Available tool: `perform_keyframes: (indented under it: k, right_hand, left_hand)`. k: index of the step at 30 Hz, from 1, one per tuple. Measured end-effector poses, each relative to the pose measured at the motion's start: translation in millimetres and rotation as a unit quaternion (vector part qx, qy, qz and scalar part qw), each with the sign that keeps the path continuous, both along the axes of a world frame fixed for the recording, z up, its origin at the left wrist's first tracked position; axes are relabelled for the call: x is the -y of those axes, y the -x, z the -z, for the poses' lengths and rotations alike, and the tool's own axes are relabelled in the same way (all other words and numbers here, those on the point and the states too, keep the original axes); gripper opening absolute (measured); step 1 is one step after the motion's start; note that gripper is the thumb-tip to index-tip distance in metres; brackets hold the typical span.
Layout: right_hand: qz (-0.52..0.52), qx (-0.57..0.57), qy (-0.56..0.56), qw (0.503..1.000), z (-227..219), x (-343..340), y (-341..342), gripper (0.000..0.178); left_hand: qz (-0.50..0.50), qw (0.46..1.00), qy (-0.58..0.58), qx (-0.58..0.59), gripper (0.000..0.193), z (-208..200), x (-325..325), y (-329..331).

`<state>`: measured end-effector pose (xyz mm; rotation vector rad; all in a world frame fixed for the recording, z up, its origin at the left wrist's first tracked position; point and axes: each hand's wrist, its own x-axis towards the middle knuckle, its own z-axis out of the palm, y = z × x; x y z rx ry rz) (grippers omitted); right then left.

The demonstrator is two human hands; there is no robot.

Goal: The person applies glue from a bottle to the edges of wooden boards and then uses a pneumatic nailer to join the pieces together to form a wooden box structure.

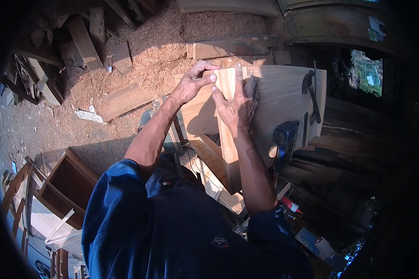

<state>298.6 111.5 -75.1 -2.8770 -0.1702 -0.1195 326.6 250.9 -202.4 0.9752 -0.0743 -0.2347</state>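
Observation:
A long, narrow wooden board (pixel 226 135) lies lengthwise in front of me, across a wide, pale wooden panel (pixel 284 88). My left hand (pixel 189 85) is at the left side of the board's far end. Its thumb and forefinger reach toward the edge with a gap between them; the other fingers are partly hidden. Just right of it, my right hand (pixel 238 106) lies on the board and panel, fingers stretched forward and thumb spread to the left. Neither hand is wrapped round anything.
On the panel's right part lie a hammer (pixel 308 86) and a blue-black power tool (pixel 285 137). Wood shavings (pixel 149 51) cover the ground beyond. Offcuts (pixel 84 44) are heaped at the far left, and a brown wooden cabinet frame (pixel 70 181) stands at the near left.

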Motion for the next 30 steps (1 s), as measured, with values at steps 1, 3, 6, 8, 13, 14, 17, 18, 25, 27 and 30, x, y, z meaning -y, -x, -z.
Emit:
perform_keyframes:
  k: [1,3,6,8,13,14,17,18,25,27,30]
  right_hand:
    - [0.008,-0.015,-0.008,1.000,0,0,0,0.090]
    - [0.030,-0.045,-0.024,0.998,-4,-3,0,0.087]
    - [0.005,-0.021,-0.035,0.999,-4,-1,-4,0.088]
    - [0.030,-0.059,-0.045,0.997,-7,-2,-4,0.087]
    - [0.032,-0.056,-0.066,0.996,-9,-5,-5,0.085]
    - [0.036,-0.056,-0.065,0.996,-10,-4,-3,0.085]
    - [0.011,-0.043,-0.070,0.997,-6,-3,2,0.085]
    - [0.040,-0.053,-0.068,0.995,-9,-5,1,0.083]
    - [0.046,-0.055,-0.006,0.997,-12,-4,-10,0.080]
    - [0.006,-0.057,-0.018,0.998,-14,0,-14,0.086]
    - [-0.035,-0.166,-0.070,0.983,-37,39,-14,0.090]
  left_hand:
    - [0.001,1.000,0.001,0.004,0.032,-2,1,1]
    - [-0.006,1.000,0.007,-0.023,0.031,-8,3,4]
    - [-0.013,0.999,-0.041,0.011,0.032,-5,5,1]
    - [0.000,0.997,-0.080,0.016,0.035,-7,1,2]
    - [-0.176,0.978,-0.105,-0.049,0.064,-16,26,72]
    - [-0.217,0.967,-0.086,-0.098,0.071,-17,29,92]
    - [-0.026,0.987,0.022,-0.156,0.073,-42,45,123]
    - [0.009,0.983,0.043,-0.180,0.072,-52,52,122]
    - [-0.013,0.987,0.088,-0.133,0.050,-56,80,95]
    - [-0.047,0.980,0.123,-0.148,0.045,-52,89,91]
    - [-0.057,0.981,0.045,-0.177,0.042,-74,88,92]
